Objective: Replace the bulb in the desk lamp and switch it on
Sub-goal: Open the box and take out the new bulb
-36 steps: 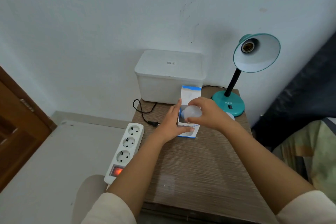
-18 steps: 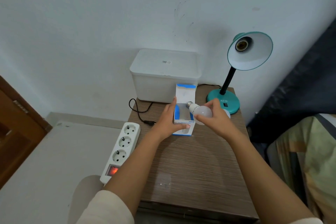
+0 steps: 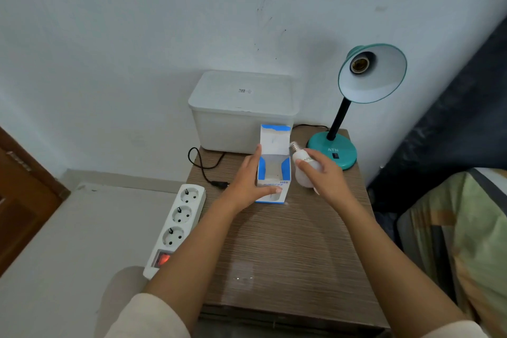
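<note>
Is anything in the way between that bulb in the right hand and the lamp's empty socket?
Nothing visible. The bulb, held in the right hand, has open air up to the socket; the lamp shade opens toward the person.

Table: wood-grain laminate, slight sheen. Bulb: matt white plastic globe, shiny metal screw cap; its box is thin printed cardboard. Lamp: glossy teal painted shade and base; power strip and storage bin smooth white plastic.

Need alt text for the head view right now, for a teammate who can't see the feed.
The right hand holds a white bulb beside an open blue-and-white box that the left hand steadies on a wooden table. Behind stands a teal desk lamp, socket empty; a power strip lies left.
</note>
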Tool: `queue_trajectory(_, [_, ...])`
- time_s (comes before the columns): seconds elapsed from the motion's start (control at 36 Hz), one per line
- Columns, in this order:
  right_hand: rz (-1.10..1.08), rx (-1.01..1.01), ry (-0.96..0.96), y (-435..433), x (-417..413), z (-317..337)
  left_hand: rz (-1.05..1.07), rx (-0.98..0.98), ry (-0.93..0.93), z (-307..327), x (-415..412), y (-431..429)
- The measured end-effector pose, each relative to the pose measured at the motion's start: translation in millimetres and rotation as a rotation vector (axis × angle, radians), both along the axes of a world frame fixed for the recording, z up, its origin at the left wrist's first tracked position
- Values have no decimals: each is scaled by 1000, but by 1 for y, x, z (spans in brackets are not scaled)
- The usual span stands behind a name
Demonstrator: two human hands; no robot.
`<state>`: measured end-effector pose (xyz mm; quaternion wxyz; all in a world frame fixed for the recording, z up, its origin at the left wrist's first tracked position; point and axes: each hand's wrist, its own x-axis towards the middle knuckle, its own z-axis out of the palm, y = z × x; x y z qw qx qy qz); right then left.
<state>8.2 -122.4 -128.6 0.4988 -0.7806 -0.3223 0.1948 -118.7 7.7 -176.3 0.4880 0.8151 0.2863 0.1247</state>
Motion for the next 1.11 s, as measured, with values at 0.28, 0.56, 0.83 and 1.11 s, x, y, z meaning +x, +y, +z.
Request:
queue_trajectory(0.28, [-264, 44, 216, 47, 21, -5, 13, -4, -59, -13, -2, -1])
queue_trajectory(0.56, [-27, -44, 49, 30, 15, -6, 61, -57, -111, -13, -2, -1])
queue_trajectory(0.83, [-45, -86, -179, 21, 0, -13, 37, 240, -120, -16, -6, -22])
queue_trajectory(1.11, [-75, -118, -239, 23, -7, -18, 40, 287, -32, -9, -8, -28])
